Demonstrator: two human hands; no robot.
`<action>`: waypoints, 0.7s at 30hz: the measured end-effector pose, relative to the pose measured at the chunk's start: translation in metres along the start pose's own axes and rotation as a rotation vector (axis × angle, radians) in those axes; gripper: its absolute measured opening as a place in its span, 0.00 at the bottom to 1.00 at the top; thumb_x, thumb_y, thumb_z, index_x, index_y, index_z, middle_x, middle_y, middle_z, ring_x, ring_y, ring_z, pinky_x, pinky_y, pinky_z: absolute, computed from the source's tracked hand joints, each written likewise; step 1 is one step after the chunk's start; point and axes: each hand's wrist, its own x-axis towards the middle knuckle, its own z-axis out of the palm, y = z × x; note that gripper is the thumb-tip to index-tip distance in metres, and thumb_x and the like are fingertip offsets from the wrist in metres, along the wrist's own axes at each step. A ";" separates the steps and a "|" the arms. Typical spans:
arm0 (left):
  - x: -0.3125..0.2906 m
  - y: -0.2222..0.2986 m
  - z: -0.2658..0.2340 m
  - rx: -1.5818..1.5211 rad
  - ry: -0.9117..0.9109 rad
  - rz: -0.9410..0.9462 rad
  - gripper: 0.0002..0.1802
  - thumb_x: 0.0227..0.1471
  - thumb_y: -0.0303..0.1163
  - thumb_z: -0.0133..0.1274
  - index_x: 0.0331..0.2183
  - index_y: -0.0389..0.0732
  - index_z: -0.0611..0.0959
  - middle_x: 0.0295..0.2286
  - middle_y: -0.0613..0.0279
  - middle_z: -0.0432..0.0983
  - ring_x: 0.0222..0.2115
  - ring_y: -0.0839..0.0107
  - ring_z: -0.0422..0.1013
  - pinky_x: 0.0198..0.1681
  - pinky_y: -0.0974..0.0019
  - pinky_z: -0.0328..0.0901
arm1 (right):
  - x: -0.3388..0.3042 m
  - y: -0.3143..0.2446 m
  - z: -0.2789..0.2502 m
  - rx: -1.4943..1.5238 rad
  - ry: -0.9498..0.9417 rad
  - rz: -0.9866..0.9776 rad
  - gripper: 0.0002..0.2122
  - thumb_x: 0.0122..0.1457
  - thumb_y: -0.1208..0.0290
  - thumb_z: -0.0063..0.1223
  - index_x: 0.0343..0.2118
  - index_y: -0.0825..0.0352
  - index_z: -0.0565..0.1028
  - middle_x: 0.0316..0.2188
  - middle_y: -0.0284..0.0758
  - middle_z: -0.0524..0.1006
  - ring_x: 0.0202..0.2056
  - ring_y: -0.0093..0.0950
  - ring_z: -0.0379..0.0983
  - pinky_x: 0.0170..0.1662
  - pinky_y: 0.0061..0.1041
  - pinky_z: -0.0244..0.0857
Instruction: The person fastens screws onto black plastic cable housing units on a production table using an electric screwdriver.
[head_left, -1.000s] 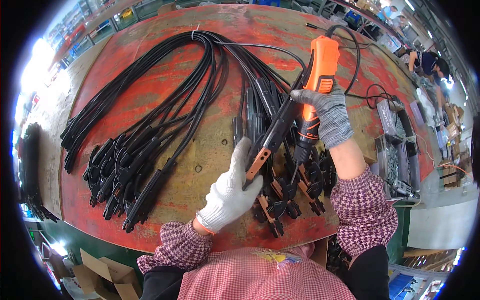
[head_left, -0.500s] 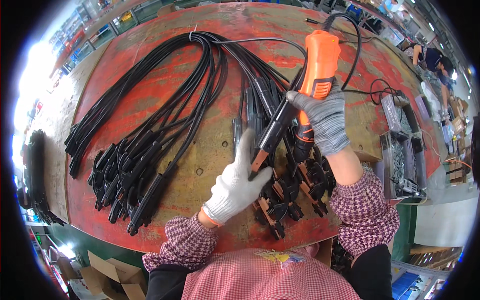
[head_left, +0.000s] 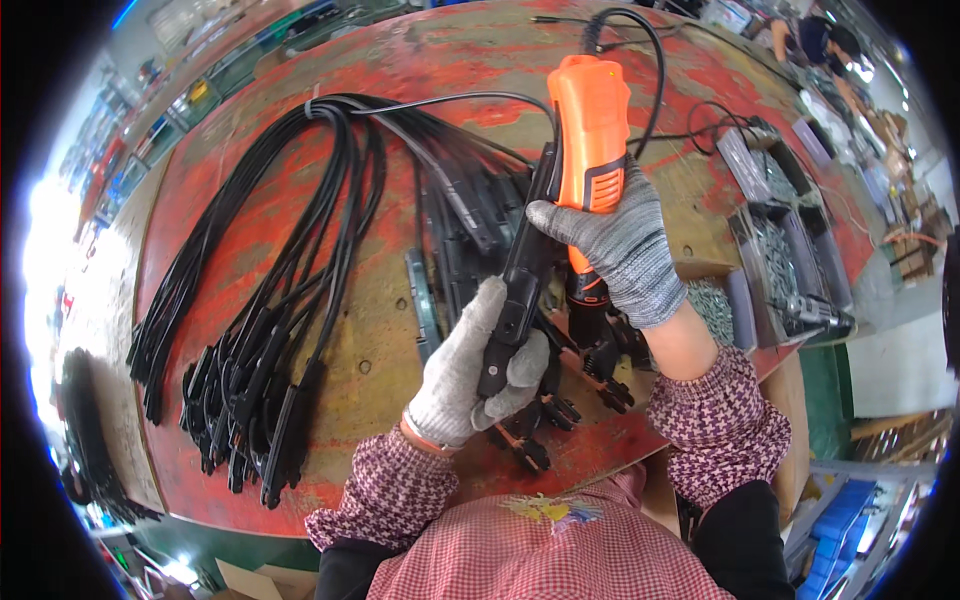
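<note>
My left hand [head_left: 462, 375], in a white glove, is closed round the lower end of a long black cabled clamp [head_left: 519, 283], thumb along one side and fingers curled under the other. The clamp is tilted, its upper end leaning away toward the orange tool. My right hand [head_left: 618, 232], in a grey glove, grips an orange electric screwdriver [head_left: 588, 125] with its black chuck pointing down. The right thumb lies against the clamp's upper part. Below my hands are several more black clamps [head_left: 598, 378] with copper strips, partly covered by my hands.
A tied bundle of black cables [head_left: 255, 165] with another heap of clamps [head_left: 250, 410] lies left on the worn red table [head_left: 370, 420]. Trays of screws [head_left: 775, 250] stand at the right. Another dark cable bundle [head_left: 90, 440] hangs at the far left. A person [head_left: 825, 45] is at the far right.
The left fingers, spread beside the clamp before, have closed round its lower end. The clamp has rolled, showing a black face instead of copper. The whole view has shifted.
</note>
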 end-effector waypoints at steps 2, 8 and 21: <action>0.004 -0.003 0.013 0.064 0.050 -0.048 0.26 0.62 0.56 0.32 0.54 0.53 0.67 0.14 0.66 0.63 0.05 0.79 0.52 0.06 0.78 0.47 | -0.009 -0.004 -0.012 0.023 0.082 -0.045 0.20 0.41 0.74 0.70 0.37 0.68 0.71 0.27 0.31 0.77 0.27 0.21 0.74 0.31 0.22 0.71; 0.036 -0.029 0.017 0.047 0.172 -0.083 0.24 0.63 0.54 0.34 0.49 0.49 0.72 0.13 0.69 0.59 0.05 0.80 0.49 0.06 0.78 0.47 | -0.037 -0.040 -0.109 0.127 0.496 -0.271 0.19 0.52 0.66 0.61 0.45 0.68 0.70 0.22 0.33 0.73 0.19 0.23 0.70 0.22 0.22 0.66; 0.064 -0.049 0.014 0.018 0.241 -0.062 0.24 0.64 0.50 0.32 0.49 0.44 0.71 0.12 0.67 0.58 0.05 0.79 0.50 0.04 0.77 0.44 | -0.073 0.027 -0.116 0.141 0.601 -0.337 0.18 0.54 0.70 0.58 0.45 0.68 0.66 0.21 0.37 0.73 0.20 0.26 0.71 0.25 0.29 0.71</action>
